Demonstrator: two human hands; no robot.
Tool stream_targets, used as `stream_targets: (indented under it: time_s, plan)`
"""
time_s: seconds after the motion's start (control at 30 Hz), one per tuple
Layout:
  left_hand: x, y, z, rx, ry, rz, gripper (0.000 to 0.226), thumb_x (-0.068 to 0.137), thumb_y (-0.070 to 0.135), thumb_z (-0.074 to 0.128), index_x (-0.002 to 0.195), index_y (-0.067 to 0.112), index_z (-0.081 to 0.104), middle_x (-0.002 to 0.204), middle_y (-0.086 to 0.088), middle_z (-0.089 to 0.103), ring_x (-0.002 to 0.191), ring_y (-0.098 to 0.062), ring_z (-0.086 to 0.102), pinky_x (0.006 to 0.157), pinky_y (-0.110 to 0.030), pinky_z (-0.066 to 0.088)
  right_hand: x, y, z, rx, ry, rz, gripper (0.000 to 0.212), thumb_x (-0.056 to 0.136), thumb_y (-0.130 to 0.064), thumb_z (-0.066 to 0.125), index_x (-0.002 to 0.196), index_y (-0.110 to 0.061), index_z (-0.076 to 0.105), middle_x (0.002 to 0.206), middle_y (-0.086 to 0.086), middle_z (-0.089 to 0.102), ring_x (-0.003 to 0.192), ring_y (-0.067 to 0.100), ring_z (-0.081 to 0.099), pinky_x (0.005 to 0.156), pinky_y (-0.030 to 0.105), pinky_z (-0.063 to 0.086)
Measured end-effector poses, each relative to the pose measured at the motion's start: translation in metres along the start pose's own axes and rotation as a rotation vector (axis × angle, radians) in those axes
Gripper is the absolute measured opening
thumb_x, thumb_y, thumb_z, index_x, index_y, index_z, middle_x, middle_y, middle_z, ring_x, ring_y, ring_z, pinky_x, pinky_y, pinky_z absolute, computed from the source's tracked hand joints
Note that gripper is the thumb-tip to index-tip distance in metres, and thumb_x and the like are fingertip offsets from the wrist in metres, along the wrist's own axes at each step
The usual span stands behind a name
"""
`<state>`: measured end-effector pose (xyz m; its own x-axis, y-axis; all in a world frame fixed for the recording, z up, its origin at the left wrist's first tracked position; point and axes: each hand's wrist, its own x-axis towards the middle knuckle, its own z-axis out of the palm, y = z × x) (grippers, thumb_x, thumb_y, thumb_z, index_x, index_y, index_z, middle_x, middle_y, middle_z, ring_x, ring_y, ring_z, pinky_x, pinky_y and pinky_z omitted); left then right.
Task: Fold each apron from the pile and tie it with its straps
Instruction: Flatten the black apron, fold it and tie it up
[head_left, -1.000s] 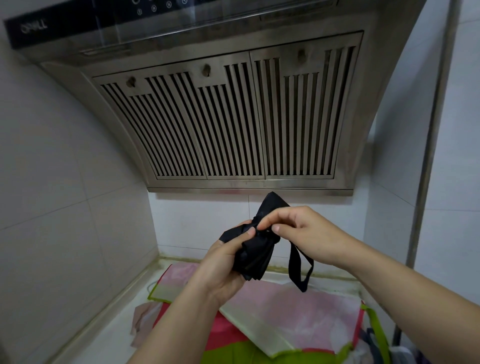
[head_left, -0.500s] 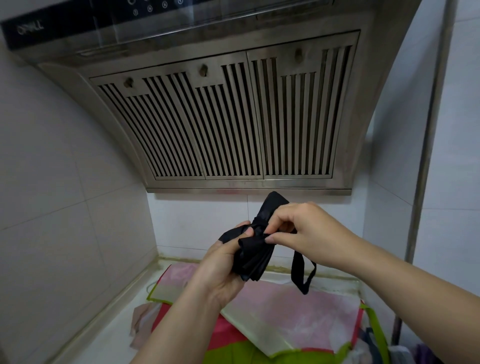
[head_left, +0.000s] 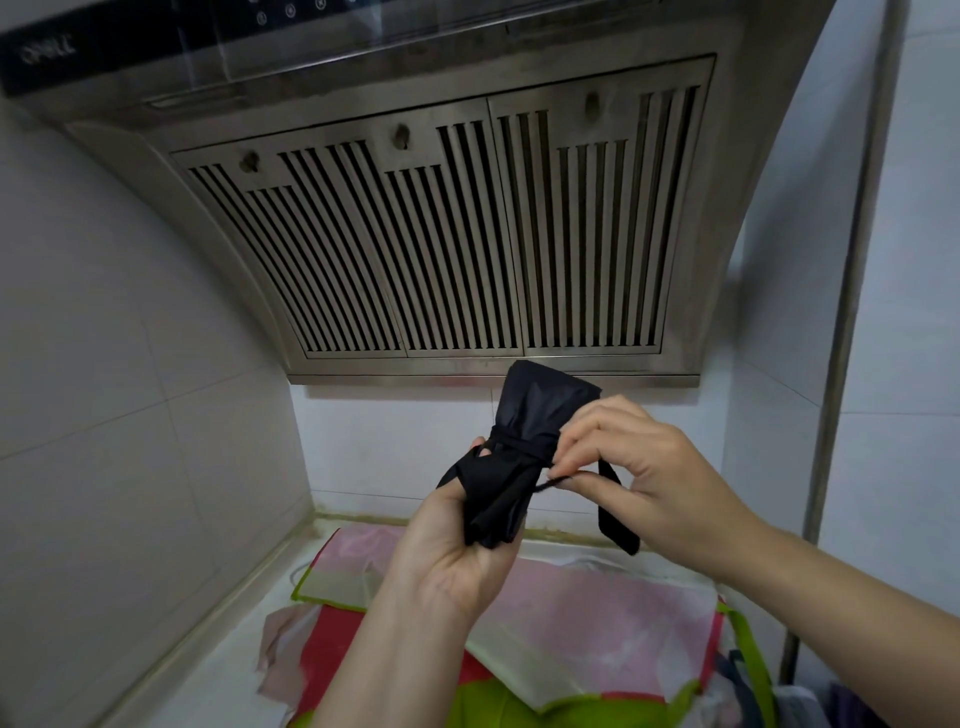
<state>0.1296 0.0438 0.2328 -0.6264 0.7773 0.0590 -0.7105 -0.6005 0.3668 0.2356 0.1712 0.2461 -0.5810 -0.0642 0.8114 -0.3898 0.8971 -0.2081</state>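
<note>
A black apron (head_left: 535, 415), folded into a narrow bundle, stands upright in the air in front of me. A black strap (head_left: 519, 441) runs around its middle. My left hand (head_left: 457, 540) grips the lower half of the bundle from below. My right hand (head_left: 639, 478) pinches the thin strap end just right of the bundle, and a wider strap loop (head_left: 615, 519) hangs down beneath that hand. On the counter lies the pile of aprons (head_left: 597, 618), pink, red and green.
A steel range hood (head_left: 441, 234) with slatted filters hangs close above the hands. White tiled walls close in on the left and right. A metal pipe (head_left: 852, 291) runs down the right wall. The counter's left edge meets the wall.
My right hand has moved down and to the right, pulling the strap end away from the bundle. The strap now sits tight around the apron's middle. The left hand stays put.
</note>
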Motion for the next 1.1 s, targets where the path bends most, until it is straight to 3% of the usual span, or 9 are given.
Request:
stream_targets:
  time_s: [0.07, 0.13, 0.2, 0.37, 0.57, 0.67, 0.8, 0.87, 1.1]
  plan:
    - [0.001, -0.003, -0.005, 0.043, -0.041, -0.026, 0.068, 0.038, -0.023, 0.08, 0.099, 0.002, 0.061, 0.074, -0.019, 0.068, 0.055, -0.028, 0.068, 0.047, -0.035, 0.057, -0.002, 0.001, -0.002, -0.007, 0.011, 0.0, 0.018, 0.086, -0.029, 0.061, 0.085, -0.015, 0.073, 0.086, -0.008, 0.065, 0.09, 0.005, 0.057, 0.082, 0.018, 0.045]
    - [-0.002, -0.002, -0.01, 0.222, -0.078, -0.073, 0.023, 0.076, -0.008, 0.064, 0.096, 0.003, 0.067, 0.082, -0.017, 0.07, 0.065, -0.024, 0.069, 0.064, -0.032, 0.059, -0.002, 0.001, -0.003, 0.008, 0.045, 0.038, 0.017, 0.085, -0.027, 0.061, 0.086, -0.015, 0.073, 0.085, -0.01, 0.065, 0.088, 0.005, 0.058, 0.08, 0.016, 0.046]
    - [-0.004, 0.004, -0.014, 0.466, -0.143, -0.131, 0.015, 0.075, 0.003, 0.07, 0.089, 0.005, 0.074, 0.089, -0.014, 0.071, 0.075, -0.021, 0.069, 0.078, -0.032, 0.055, -0.003, 0.001, -0.004, 0.021, 0.064, 0.075, 0.011, 0.085, -0.022, 0.064, 0.086, -0.014, 0.073, 0.086, -0.011, 0.065, 0.086, 0.004, 0.06, 0.078, 0.013, 0.046]
    - [-0.009, 0.023, -0.024, 0.7, -0.323, -0.327, 0.062, 0.068, 0.024, 0.084, 0.123, 0.004, 0.063, 0.123, -0.019, 0.061, 0.109, -0.034, 0.061, 0.103, -0.054, 0.038, -0.002, 0.002, -0.003, 0.062, 0.083, 0.131, 0.009, 0.082, -0.015, 0.065, 0.085, -0.014, 0.073, 0.085, -0.008, 0.067, 0.083, 0.006, 0.064, 0.075, 0.023, 0.052]
    - [-0.007, 0.032, -0.039, 0.543, -0.505, -0.411, 0.105, 0.078, 0.071, 0.055, 0.147, -0.003, 0.024, 0.145, -0.021, 0.04, 0.132, -0.039, 0.039, 0.112, -0.061, 0.012, -0.004, -0.002, -0.003, 0.092, 0.045, 0.083, 0.009, 0.083, -0.017, 0.067, 0.086, -0.012, 0.073, 0.087, -0.006, 0.068, 0.086, 0.005, 0.064, 0.078, 0.017, 0.051]
    - [-0.01, 0.022, -0.027, 0.544, -0.389, -0.457, 0.096, 0.064, 0.063, 0.074, 0.134, 0.001, 0.051, 0.126, -0.019, 0.059, 0.115, -0.035, 0.057, 0.109, -0.056, 0.029, -0.003, -0.003, -0.002, 0.088, 0.013, 0.064, 0.016, 0.084, -0.023, 0.061, 0.087, -0.012, 0.073, 0.088, -0.007, 0.067, 0.088, 0.003, 0.063, 0.079, 0.015, 0.05]
    - [-0.018, -0.004, -0.005, 0.63, -0.091, -0.253, 0.022, 0.071, 0.033, 0.069, 0.072, 0.012, 0.078, 0.072, -0.005, 0.067, 0.065, -0.016, 0.066, 0.089, -0.036, 0.05, -0.001, -0.007, 0.002, 0.068, -0.015, 0.088, 0.011, 0.084, -0.028, 0.064, 0.087, -0.021, 0.072, 0.09, -0.016, 0.063, 0.092, 0.002, 0.059, 0.084, 0.011, 0.042]
    - [-0.02, -0.01, -0.002, 0.494, -0.042, -0.226, 0.022, 0.072, 0.029, 0.065, 0.067, 0.012, 0.077, 0.066, -0.002, 0.064, 0.055, -0.012, 0.062, 0.069, -0.025, 0.05, 0.001, -0.009, 0.0, 0.124, -0.052, 0.21, 0.001, 0.081, -0.032, 0.07, 0.082, -0.032, 0.07, 0.09, -0.018, 0.057, 0.096, 0.004, 0.054, 0.086, 0.008, 0.036]
    - [-0.029, -0.009, -0.007, 0.098, -0.134, -0.334, 0.039, 0.05, 0.007, 0.091, 0.081, -0.001, 0.068, 0.066, -0.007, 0.061, 0.052, -0.018, 0.062, 0.058, -0.029, 0.055, 0.007, -0.007, -0.028, 0.118, -0.291, 0.232, 0.011, 0.073, -0.05, 0.068, 0.078, -0.041, 0.07, 0.09, -0.019, 0.049, 0.098, 0.008, 0.048, 0.085, 0.009, 0.035]
